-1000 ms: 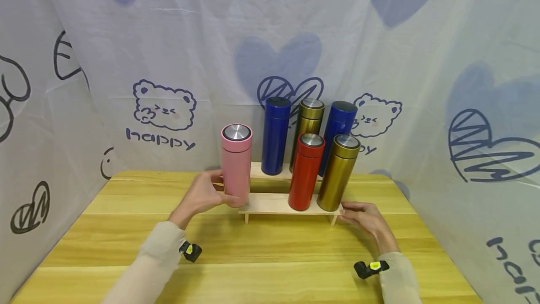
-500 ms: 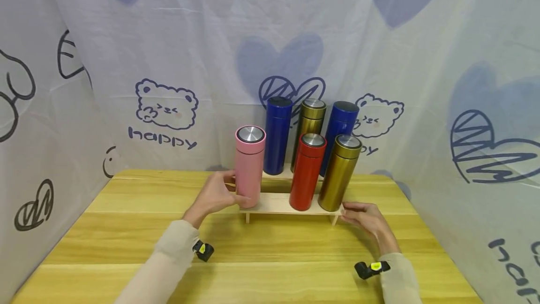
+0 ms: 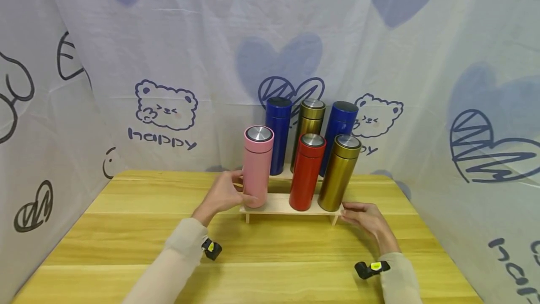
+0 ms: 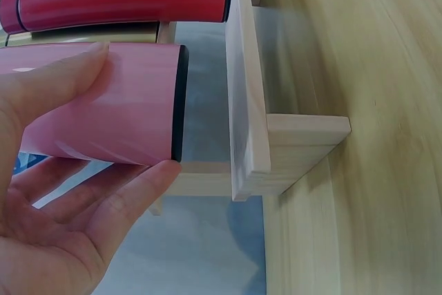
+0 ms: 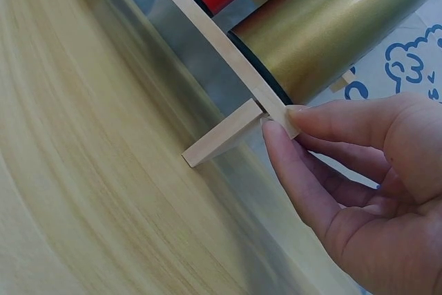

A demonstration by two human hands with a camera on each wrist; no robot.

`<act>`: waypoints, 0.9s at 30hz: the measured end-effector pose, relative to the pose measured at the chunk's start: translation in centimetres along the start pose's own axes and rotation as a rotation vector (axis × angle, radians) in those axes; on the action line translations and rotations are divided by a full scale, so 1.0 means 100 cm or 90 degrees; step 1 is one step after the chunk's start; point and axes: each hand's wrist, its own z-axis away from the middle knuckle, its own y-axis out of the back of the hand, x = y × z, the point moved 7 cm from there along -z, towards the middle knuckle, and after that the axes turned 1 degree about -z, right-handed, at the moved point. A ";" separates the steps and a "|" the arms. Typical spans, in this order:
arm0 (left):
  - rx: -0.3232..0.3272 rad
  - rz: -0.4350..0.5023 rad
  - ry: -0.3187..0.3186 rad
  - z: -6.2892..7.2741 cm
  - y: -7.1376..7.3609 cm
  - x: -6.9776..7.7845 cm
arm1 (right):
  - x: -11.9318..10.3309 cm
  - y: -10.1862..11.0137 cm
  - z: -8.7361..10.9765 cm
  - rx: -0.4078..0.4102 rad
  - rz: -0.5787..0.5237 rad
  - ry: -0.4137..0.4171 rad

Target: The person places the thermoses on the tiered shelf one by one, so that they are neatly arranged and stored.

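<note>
A pink thermos bottle (image 3: pixel 258 168) with a steel lid is upright over the left end of the front tier of a wooden stand (image 3: pixel 278 204). My left hand (image 3: pixel 225 192) holds it low on its body, thumb in front and fingers behind. In the left wrist view a gap shows between the bottle's black base (image 4: pixel 180 105) and the board (image 4: pixel 248 94). My right hand (image 3: pixel 364 217) pinches the board's right end between thumb and fingers, beside a gold thermos bottle (image 3: pixel 340 172). A red thermos bottle (image 3: pixel 307 172) stands left of the gold one.
On the stand's back tier are two blue thermos bottles (image 3: pixel 277 137) and another gold one (image 3: pixel 311 109), partly hidden by the front row. The stand rests on a wooden table (image 3: pixel 270 262). A printed white cloth (image 3: pixel 219 60) hangs behind and at both sides.
My left hand has carried the pink bottle rightward, from beyond the stand's left edge to over the front tier. The right hand has stayed at the board's right end.
</note>
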 end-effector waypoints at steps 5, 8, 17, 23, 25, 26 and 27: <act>-0.001 -0.006 0.007 -0.003 -0.006 0.001 | -0.001 0.000 0.001 -0.004 -0.001 0.000; -0.001 -0.010 -0.001 -0.005 -0.009 0.003 | -0.001 0.000 0.001 -0.003 -0.002 0.001; -0.002 0.003 -0.011 -0.012 -0.023 0.000 | -0.001 0.002 0.002 0.003 0.008 -0.002; -0.006 0.005 -0.015 -0.014 -0.030 -0.001 | -0.001 0.002 0.001 0.004 0.002 -0.009; -0.004 0.004 -0.013 -0.015 -0.031 -0.001 | -0.001 0.002 0.001 0.000 0.000 -0.006; -0.003 0.005 -0.012 -0.015 -0.032 -0.001 | -0.002 0.001 0.000 -0.003 0.002 -0.003; 0.000 0.005 -0.011 -0.016 -0.032 -0.001 | -0.002 0.001 0.000 -0.001 0.001 -0.003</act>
